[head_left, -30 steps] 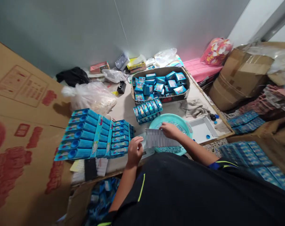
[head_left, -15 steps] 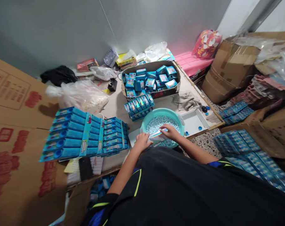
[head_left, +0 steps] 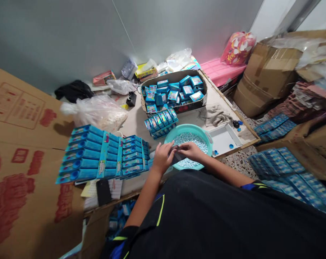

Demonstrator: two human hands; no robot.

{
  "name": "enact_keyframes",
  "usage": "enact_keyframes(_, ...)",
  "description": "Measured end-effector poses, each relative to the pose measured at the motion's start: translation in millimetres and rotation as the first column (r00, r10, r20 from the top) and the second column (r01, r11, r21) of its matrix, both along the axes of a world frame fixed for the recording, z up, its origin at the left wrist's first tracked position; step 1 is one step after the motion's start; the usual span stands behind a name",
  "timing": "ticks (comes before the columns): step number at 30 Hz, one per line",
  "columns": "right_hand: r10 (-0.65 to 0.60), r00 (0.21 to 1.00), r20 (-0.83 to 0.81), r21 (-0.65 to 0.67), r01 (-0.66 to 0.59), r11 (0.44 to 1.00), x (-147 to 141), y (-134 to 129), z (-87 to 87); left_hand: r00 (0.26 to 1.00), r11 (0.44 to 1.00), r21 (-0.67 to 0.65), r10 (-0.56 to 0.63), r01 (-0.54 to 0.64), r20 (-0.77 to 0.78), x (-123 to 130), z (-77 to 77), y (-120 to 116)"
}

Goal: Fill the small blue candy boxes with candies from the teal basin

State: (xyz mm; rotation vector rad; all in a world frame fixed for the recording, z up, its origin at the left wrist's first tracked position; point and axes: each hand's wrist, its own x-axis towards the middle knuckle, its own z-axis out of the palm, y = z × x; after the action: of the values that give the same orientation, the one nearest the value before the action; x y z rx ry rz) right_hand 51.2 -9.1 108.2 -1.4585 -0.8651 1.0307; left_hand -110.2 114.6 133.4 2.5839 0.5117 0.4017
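Note:
My left hand and my right hand come close together over the near left rim of a turquoise basin. Between them they grip a small flat piece that looks dark grey from this angle; the fingers cover part of it, and its kind is unclear. Small pale-blue pellets fill much of the basin. Just beyond the rim, a row of small shiny blue boxes stands beside a larger carton holding many blue boxes.
Stacked long blue packs cover the table's left side. A white tray with blue caps lies right of the basin, near a grey cloth. A phone rests by the front edge. Large cardboard boxes flank the table.
The held piece has turned from a shiny, rainbow-silver face to a dark one. My left hand has risen and its fingers have shifted; the whole view has moved slightly.

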Motion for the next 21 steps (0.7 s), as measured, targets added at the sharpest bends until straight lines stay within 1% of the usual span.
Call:
enact_keyframes(2, -0.022, 0.999, -0.034, 0.047, 0.024, 0.999, -5.6, 3.0, 10.3, 0.998, 0.998, 0.061, -0.003, -0.001, 0.061, 2.8, 3.4, -4.9)
enact_keyframes(4, -0.039, 0.995, -0.087, 0.065, 0.045, 0.997, -9.4, 4.4, 16.8, 0.991, 0.994, 0.108, -0.002, -0.013, 0.133, 1.2, 2.5, -9.5)
enact_keyframes(6, -0.049, 0.985, -0.164, 0.045, 0.057, 0.997, -12.0, 4.4, 20.1, 0.982, 0.989, 0.150, -0.011, -0.017, 0.186, -3.4, -0.6, -13.5)
enact_keyframes(8, -0.077, 0.955, -0.285, 0.002, 0.081, 0.997, -12.9, 3.7, 21.2, 0.976, 0.984, 0.177, -0.032, -0.007, 0.217, -9.3, -3.0, -18.1)
enact_keyframes(9, -0.099, 0.934, -0.342, -0.023, 0.097, 0.995, -12.4, 3.5, 21.3, 0.972, 0.983, 0.183, -0.054, 0.011, 0.229, -12.7, -3.2, -20.8)
enact_keyframes(11, -0.147, 0.896, -0.418, -0.067, 0.131, 0.989, -9.1, 3.4, 21.1, 0.959, 0.980, 0.181, -0.129, 0.084, 0.253, -19.8, 0.0, -26.6)
enact_keyframes(12, -0.171, 0.885, -0.434, -0.084, 0.150, 0.985, -6.2, 3.5, 21.1, 0.950, 0.979, 0.170, -0.153, 0.109, 0.274, -23.5, 3.6, -29.0)
enact_keyframes(13, -0.194, 0.879, -0.436, -0.096, 0.168, 0.981, -2.7, 3.8, 21.3, 0.941, 0.984, 0.146, -0.147, 0.106, 0.304, -27.1, 8.5, -30.7)
enact_keyframes(14, -0.211, 0.877, -0.432, -0.103, 0.184, 0.978, 1.1, 4.1, 21.8, 0.933, 0.993, 0.101, -0.097, 0.066, 0.346, -30.2, 14.7, -31.2)
enact_keyframes(15, -0.226, 0.875, -0.428, -0.110, 0.198, 0.974, 4.9, 4.4, 22.6, 0.921, 0.999, 0.035, -0.013, -0.001, 0.388, -32.8, 21.8, -30.3)
enact_keyframes(16, -0.237, 0.875, -0.423, -0.115, 0.207, 0.971, 8.3, 4.6, 23.8, 0.905, 0.996, -0.043, 0.083, -0.072, 0.418, -34.5, 29.5, -27.7)
enact_keyframes(17, -0.241, 0.877, -0.416, -0.117, 0.211, 0.970, 11.0, 4.7, 25.4, 0.891, 0.986, -0.116, 0.156, -0.117, 0.426, -35.3, 37.4, -23.7)
enact_keyframes(18, -0.241, 0.881, -0.408, -0.117, 0.211, 0.970, 13.0, 4.7, 27.2, 0.887, 0.977, -0.171, 0.192, -0.130, 0.420, -35.0, 45.1, -18.5)
enact_keyframes(19, -0.237, 0.886, -0.399, -0.115, 0.208, 0.971, 14.1, 4.7, 29.3, 0.896, 0.973, -0.201, 0.190, -0.116, 0.402, -33.8, 52.1, -12.5)
enact_keyframes(21, -0.223, 0.898, -0.379, -0.107, 0.196, 0.975, 14.0, 4.9, 33.5, 0.935, 0.977, -0.208, 0.119, -0.050, 0.333, -29.1, 62.8, 0.1)
